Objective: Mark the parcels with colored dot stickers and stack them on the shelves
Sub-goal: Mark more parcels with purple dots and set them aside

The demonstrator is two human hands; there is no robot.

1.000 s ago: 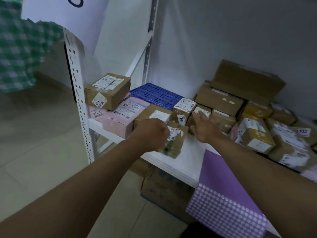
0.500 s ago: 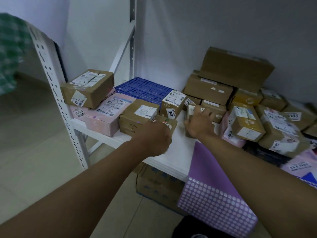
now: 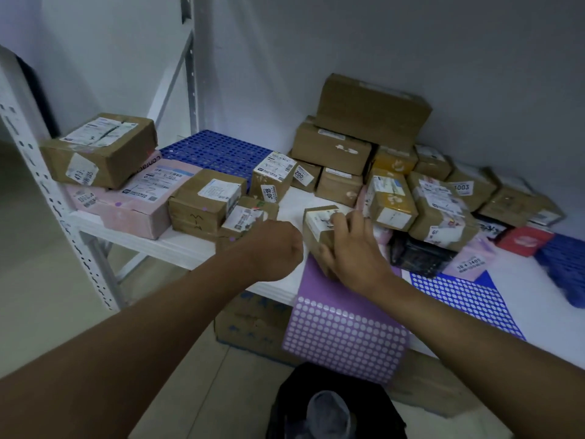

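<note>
Right hand [image 3: 354, 251] around upright parcel [image 3: 318, 228]

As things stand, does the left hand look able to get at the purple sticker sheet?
Probably yes. The left hand rests by a small box near the shelf's front edge, and the near part of the purple sticker sheet lies bare just beside it. The right hand covers only its far corner.
</note>
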